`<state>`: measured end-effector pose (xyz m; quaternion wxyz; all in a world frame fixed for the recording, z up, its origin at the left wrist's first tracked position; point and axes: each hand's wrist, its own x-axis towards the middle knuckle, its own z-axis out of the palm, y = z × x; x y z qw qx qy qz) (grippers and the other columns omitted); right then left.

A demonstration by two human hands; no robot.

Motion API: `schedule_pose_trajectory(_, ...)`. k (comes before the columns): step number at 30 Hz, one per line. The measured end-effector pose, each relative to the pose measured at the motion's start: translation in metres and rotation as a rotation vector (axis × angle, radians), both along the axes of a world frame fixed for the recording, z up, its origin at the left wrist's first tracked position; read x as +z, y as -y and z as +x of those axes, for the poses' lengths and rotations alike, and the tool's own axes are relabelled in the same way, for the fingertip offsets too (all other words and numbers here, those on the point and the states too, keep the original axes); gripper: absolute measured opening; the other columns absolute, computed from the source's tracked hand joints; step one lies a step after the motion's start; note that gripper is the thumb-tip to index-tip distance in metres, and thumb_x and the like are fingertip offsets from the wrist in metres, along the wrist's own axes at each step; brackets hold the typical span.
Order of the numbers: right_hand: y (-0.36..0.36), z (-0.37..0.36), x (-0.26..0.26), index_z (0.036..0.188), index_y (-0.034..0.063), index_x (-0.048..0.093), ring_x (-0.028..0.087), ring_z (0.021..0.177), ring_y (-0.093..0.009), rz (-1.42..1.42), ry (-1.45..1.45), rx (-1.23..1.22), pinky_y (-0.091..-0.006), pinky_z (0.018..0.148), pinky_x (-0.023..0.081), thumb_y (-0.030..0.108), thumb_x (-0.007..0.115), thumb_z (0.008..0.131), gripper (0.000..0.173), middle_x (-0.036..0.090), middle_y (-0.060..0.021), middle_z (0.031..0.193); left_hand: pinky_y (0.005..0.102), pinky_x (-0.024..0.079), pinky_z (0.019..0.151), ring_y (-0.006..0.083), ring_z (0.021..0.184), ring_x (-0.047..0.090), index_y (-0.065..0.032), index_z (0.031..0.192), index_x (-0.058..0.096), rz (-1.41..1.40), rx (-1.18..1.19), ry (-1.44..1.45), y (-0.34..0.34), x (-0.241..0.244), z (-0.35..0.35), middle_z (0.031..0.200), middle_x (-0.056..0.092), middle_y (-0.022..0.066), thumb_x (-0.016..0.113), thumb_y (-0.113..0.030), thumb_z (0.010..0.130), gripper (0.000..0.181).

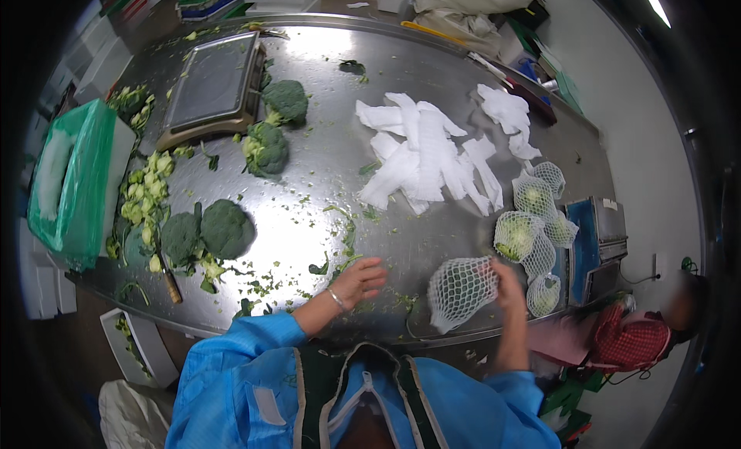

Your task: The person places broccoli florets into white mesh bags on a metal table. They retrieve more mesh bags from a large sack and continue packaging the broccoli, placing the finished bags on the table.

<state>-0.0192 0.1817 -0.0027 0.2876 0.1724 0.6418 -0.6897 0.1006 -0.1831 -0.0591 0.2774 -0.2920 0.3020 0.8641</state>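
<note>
My right hand (507, 285) grips one end of a white foam net sleeve (462, 294) with a green broccoli head inside, over the front of the steel table (405, 240). My left hand (360, 281) hovers apart from it with fingers spread, holding nothing. To the right of my right hand, several netted broccoli heads (515, 236) lie grouped together. A pile of flat white foam nets (422, 151) spreads across the table's middle. On the left side sit bare broccoli heads (227, 229), with more (285, 101) beside the scale.
A weighing scale (209, 81) stands at the back left. Cut stalk pieces (145, 188) and a wooden-handled knife (169, 282) lie near a green-lined bin (87, 177). Metal-and-blue equipment (596, 246) is at the right edge, with another person (628, 336) beyond.
</note>
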Motion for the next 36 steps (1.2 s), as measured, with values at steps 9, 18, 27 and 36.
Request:
schedule_pose_trajectory(9, 0.115, -0.078, -0.012, 0.112, 0.0018, 0.054, 0.056, 0.096, -0.025, 0.72, -0.821, 0.289, -0.0344, 0.085, 0.043, 0.021, 0.065, 0.075, 0.044, 0.057, -0.014, 0.103, 0.0221, 0.047, 0.066, 0.0096, 0.078, 0.06, -0.0108, 0.109, 0.054, -0.099, 0.057, -0.062, 0.02, -0.009, -0.019, 0.097, 0.063, 0.0039, 0.058, -0.021, 0.087, 0.024)
schedule_pose_trajectory(18, 0.196, -0.105, -0.046, 0.087, -0.0007, 0.055, 0.055, 0.075, -0.033, 0.751, -0.922, 0.048, -0.042, 0.069, 0.044, 0.013, 0.059, 0.075, 0.019, 0.054, -0.0169, 0.076, 0.0219, 0.049, 0.063, 0.0091, 0.073, 0.061, -0.0093, 0.107, 0.055, -0.183, 0.249, -0.125, 0.065, -0.003, -0.019, 0.091, 0.064, 0.0035, 0.056, -0.021, 0.088, 0.022)
schedule_pose_trajectory(27, 0.228, 0.068, 0.014, 0.089, 0.002, 0.056, 0.051, 0.064, -0.015, 0.458, -1.014, 0.832, -0.0278, 0.059, 0.043, 0.006, 0.063, 0.076, 0.016, 0.053, -0.0062, 0.079, 0.0283, 0.048, 0.077, 0.0127, 0.094, 0.056, -0.0056, 0.125, 0.042, -0.272, 0.413, -0.491, 0.042, 0.054, -0.075, 0.109, 0.057, 0.0061, 0.06, -0.014, 0.084, 0.046)
schedule_pose_trajectory(36, 0.304, 0.002, 0.084, 0.096, 0.0012, 0.06, 0.053, 0.08, -0.019, 0.384, -1.362, 0.402, -0.0287, 0.069, 0.043, 0.001, 0.062, 0.073, 0.023, 0.055, -0.0095, 0.086, 0.0245, 0.048, 0.071, 0.0084, 0.083, 0.057, -0.0024, 0.114, 0.052, -0.617, 0.313, -0.613, 0.056, 0.087, -0.032, 0.096, 0.061, 0.0026, 0.057, -0.013, 0.086, 0.03)
